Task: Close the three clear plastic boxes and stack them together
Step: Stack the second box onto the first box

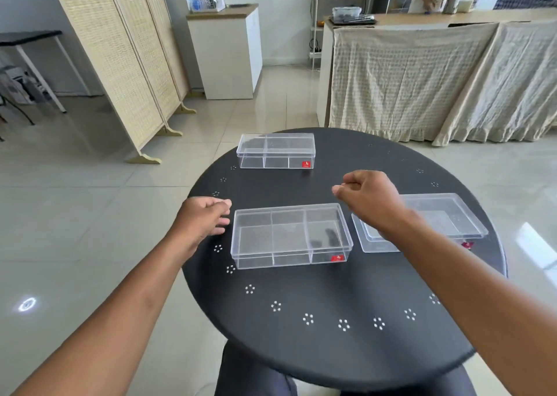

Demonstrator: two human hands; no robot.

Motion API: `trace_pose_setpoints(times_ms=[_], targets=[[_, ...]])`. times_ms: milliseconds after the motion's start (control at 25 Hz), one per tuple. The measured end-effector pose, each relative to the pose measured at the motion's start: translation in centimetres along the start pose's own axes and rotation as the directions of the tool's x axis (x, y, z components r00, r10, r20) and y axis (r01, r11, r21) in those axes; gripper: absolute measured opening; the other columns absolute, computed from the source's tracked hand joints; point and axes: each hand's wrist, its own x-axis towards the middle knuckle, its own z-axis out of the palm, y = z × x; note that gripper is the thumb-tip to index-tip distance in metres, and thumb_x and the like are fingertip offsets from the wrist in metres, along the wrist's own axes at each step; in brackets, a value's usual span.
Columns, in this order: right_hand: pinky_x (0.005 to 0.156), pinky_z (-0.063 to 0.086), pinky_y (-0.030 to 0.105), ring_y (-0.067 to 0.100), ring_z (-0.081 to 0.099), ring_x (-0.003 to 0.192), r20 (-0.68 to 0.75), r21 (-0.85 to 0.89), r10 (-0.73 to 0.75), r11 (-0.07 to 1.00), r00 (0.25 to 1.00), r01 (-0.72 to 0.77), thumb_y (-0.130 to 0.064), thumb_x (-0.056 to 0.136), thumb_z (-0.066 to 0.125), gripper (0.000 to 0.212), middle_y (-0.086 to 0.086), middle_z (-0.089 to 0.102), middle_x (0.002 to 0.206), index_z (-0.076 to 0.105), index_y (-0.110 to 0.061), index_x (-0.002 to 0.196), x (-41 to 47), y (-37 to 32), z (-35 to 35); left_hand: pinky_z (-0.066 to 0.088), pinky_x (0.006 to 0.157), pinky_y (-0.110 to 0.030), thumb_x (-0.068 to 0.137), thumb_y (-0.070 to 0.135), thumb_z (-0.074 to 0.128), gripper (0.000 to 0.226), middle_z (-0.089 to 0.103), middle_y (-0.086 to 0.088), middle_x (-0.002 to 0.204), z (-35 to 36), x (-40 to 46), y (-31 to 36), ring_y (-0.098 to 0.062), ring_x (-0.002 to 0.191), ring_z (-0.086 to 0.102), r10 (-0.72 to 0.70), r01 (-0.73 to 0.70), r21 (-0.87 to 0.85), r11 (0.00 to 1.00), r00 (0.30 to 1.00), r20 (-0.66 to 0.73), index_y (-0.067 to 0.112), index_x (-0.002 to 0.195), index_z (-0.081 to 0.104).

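Three clear plastic boxes with red labels lie on a round black table [331, 299]. The far box [276, 150] has its lid on. So does the near box [291, 235] at the middle. The right box [446, 217] is partly hidden by my right forearm, and a clear lid [372, 240] lies loose beside it on its left. My left hand [203, 219] hovers just left of the near box, fingers curled and apart, holding nothing. Above the gap between the near and right boxes my right hand [369, 198] floats with fingers loosely curled in, empty.
The table has small white dot patterns along its rim. Beyond it are a tiled floor, a folding wicker screen [120, 57] at the left, a white cabinet [226, 48] and a cloth-draped counter [422, 79] where another person stands far off.
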Motion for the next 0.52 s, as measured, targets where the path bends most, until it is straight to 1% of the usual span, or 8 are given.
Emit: trace_pose_setpoints(times_ms=[80, 120, 160, 200, 240, 360, 440, 520], targets=[[0.101, 0.058, 0.047, 0.043, 0.071, 0.116, -0.035, -0.066, -0.018, 0.998, 0.999, 0.016, -0.021, 0.099, 0.068, 0.041, 0.025, 0.077, 0.118, 0.065, 0.012, 0.124, -1.9, 1.3, 0.8, 0.061, 0.09, -0.045, 0.093, 0.024, 0.067, 0.025, 0.077, -0.017, 0.107, 0.1, -2.4, -0.9, -0.029, 0.101, 0.075, 0.019, -0.019, 0.014, 1.0, 1.0, 0.013, 0.004, 0.106, 0.074], [0.091, 0.06, 0.046, 0.043, 0.071, 0.103, -0.032, -0.098, -0.018, 0.995, 0.999, 0.015, -0.02, 0.099, 0.065, 0.035, 0.022, 0.077, 0.106, 0.065, 0.012, 0.113, -2.5, 1.9, 1.3, 0.061, 0.09, -0.044, 0.091, 0.025, 0.068, 0.026, 0.078, -0.017, 0.106, 0.2, -3.5, -1.3, -0.028, 0.101, 0.075, 0.022, -0.023, 0.018, 1.0, 1.0, 0.017, 0.005, 0.105, 0.075], [0.077, 0.057, 0.042, 0.038, 0.064, 0.085, -0.014, -0.12, -0.012, 0.993, 1.0, 0.01, -0.017, 0.097, 0.061, 0.026, 0.016, 0.07, 0.088, 0.063, 0.008, 0.097, -3.0, 2.7, 1.7, 0.061, 0.09, -0.043, 0.09, 0.026, 0.069, 0.026, 0.078, -0.017, 0.104, 0.2, -4.3, -1.8, -0.027, 0.101, 0.075, 0.022, -0.023, 0.016, 1.0, 1.0, 0.02, 0.005, 0.104, 0.075], [0.066, 0.048, 0.037, 0.033, 0.052, 0.075, 0.008, -0.13, 0.004, 0.992, 1.0, -0.003, -0.014, 0.096, 0.058, 0.02, 0.011, 0.058, 0.077, 0.057, 0.003, 0.085, -3.4, 3.4, 2.1, 0.061, 0.09, -0.042, 0.09, 0.024, 0.07, 0.025, 0.078, -0.018, 0.103, 0.3, -5.0, -2.2, -0.026, 0.099, 0.075, 0.023, -0.024, 0.012, 1.0, 0.999, 0.021, 0.004, 0.103, 0.075], [0.061, 0.041, 0.034, 0.029, 0.046, 0.073, 0.033, -0.131, 0.027, 0.991, 0.999, -0.022, -0.01, 0.095, 0.055, 0.017, 0.01, 0.052, 0.075, 0.055, 0.002, 0.083, -3.7, 3.9, 2.6, 0.061, 0.089, -0.041, 0.091, 0.022, 0.07, 0.023, 0.078, -0.018, 0.102, 0.4, -5.7, -2.4, -0.026, 0.098, 0.075, 0.029, -0.029, 0.007, 1.0, 0.999, 0.022, 0.002, 0.102, 0.075], [0.059, 0.036, 0.031, 0.026, 0.044, 0.072, 0.069, -0.068, 0.103, 0.993, 0.992, -0.098, -0.005, 0.092, 0.05, 0.017, 0.012, 0.052, 0.079, 0.059, 0.009, 0.093, -3.9, 5.1, 3.9, 0.062, 0.087, -0.042, 0.092, 0.019, 0.068, 0.015, 0.078, -0.019, 0.098, 1.1, -6.5, -3.0, -0.03, 0.096, 0.076, 0.057, -0.057, 0.007, 0.998, 0.998, 0.015, 0.005, 0.092, 0.076], [0.063, 0.039, 0.032, 0.023, 0.047, 0.072, 0.037, 0.014, 0.134, 0.991, 0.99, -0.135, -0.005, 0.088, 0.047, 0.029, 0.016, 0.06, 0.08, 0.063, 0.013, 0.103, -3.6, 5.4, 4.9, 0.063, 0.085, -0.045, 0.091, 0.019, 0.069, 0.014, 0.078, -0.019, 0.094, 1.3, -6.4, -3.0, -0.033, 0.093, 0.077, 0.069, -0.069, 0.0, 0.998, 0.998, -0.014, 0.011, 0.082, 0.076], [0.059, 0.046, 0.026, 0.023, 0.055, 0.065, 0.011, 0.09, 0.126, 0.988, 0.992, -0.127, -0.005, 0.091, 0.05, 0.025, 0.015, 0.065, 0.079, 0.066, 0.011, 0.101, -3.2, 4.8, 5.4, 0.062, 0.086, -0.05, 0.085, 0.024, 0.07, 0.018, 0.077, -0.018, 0.086, 1.4, -5.8, -2.6, -0.032, 0.083, 0.075, 0.068, -0.069, -0.014, 0.998, 0.995, -0.08, 0.013, 0.072, 0.073]])
